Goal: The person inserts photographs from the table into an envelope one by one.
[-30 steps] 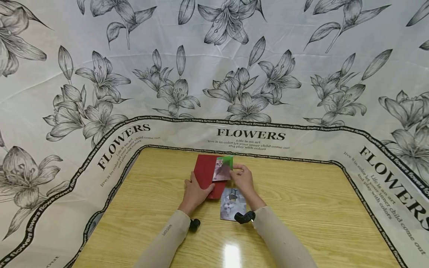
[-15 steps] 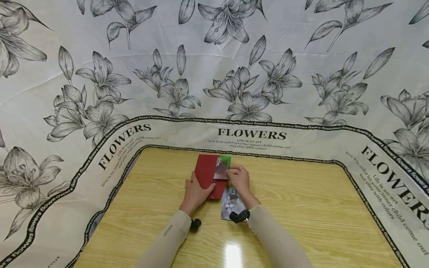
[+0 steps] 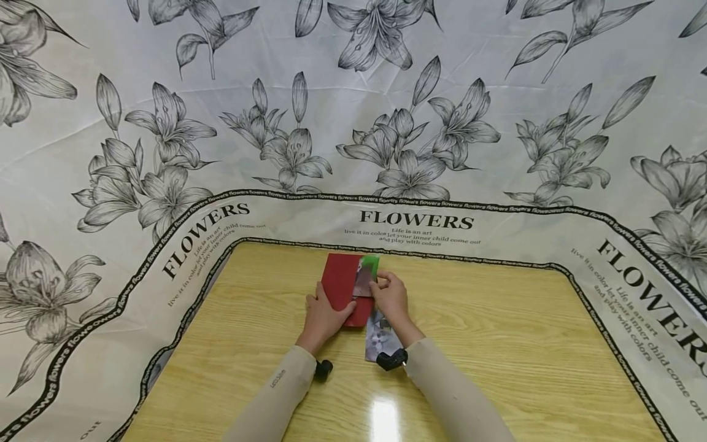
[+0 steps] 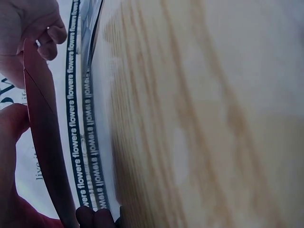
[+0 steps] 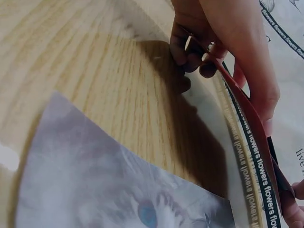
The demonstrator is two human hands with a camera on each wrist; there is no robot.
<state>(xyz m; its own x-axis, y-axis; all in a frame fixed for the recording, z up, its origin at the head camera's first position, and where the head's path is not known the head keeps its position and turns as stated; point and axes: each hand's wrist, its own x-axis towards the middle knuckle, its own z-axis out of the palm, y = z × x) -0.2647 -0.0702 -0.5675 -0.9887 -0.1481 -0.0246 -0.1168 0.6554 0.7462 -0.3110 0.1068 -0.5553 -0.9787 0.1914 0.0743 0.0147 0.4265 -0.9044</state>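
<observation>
Head view: a wood-grained counter (image 3: 525,344) stretches before me, and a pale sheet (image 3: 375,161) with black line-drawn flowers and the word FLOWERS stands behind and around it.
Left sleeve: beige (image 3: 274,398), coming in from the lower edge, small lettering on it, with a black wrist camera (image 3: 323,369) at the cuff.
Left hand: mine (image 3: 323,317), curled round the lower left part of the red folder (image 3: 338,276), thumb across its front and fingers round its left edge and behind.
Red folder: lifted off the counter and slightly tilted; my left wrist view catches it nearly edge-on, a little bowed, with a slit along it.
Cat card: a pinkish picture (image 3: 363,281) with a green patch at its upper right, set against the folder's upper right part; its left border meets the red, and I cannot tell how far in it reaches.
Grey card: a picture of a pale animal (image 3: 378,339) lying on the counter, below the folder and partly under my right wrist; up close, a blue eye shows.
Right hand: mine (image 3: 392,299), pinching the right edge of the cat card between thumb and fingertips.
Right sleeve: beige too (image 3: 455,393); its black wrist camera overlaps the grey card's lower edge.
</observation>
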